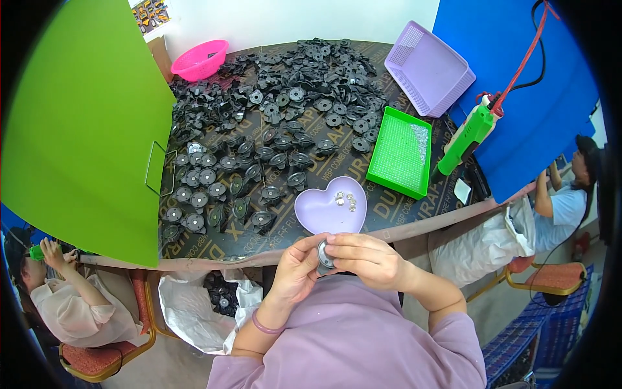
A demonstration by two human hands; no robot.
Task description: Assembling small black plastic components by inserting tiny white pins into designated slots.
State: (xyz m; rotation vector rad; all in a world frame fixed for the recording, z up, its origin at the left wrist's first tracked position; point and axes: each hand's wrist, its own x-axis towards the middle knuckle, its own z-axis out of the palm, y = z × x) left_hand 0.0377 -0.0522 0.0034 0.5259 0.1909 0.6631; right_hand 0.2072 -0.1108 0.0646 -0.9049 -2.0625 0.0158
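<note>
In front of my chest, just past the table's near edge, both hands hold a small round black plastic part (324, 255) with a silvery disc on its face. My left hand (293, 271) grips it from the left with thumb and fingers. From the other side, the fingers of my right hand (368, 258) close over its edge and partly hide it. Just beyond my hands stands a lilac heart-shaped bowl (311, 211) with several small shiny metal pieces (341, 200) in it. Rows of similar black parts (262, 219) lie on the table to the left of the bowl.
A large heap of black parts (278, 78) covers the far table. Right of the bowl are a green basket (379, 170) with tiny metal pieces, a lilac basket (427, 91) and a hanging green power screwdriver (468, 137). A pink basket (188, 65) stands far left. Coloured partitions flank the table.
</note>
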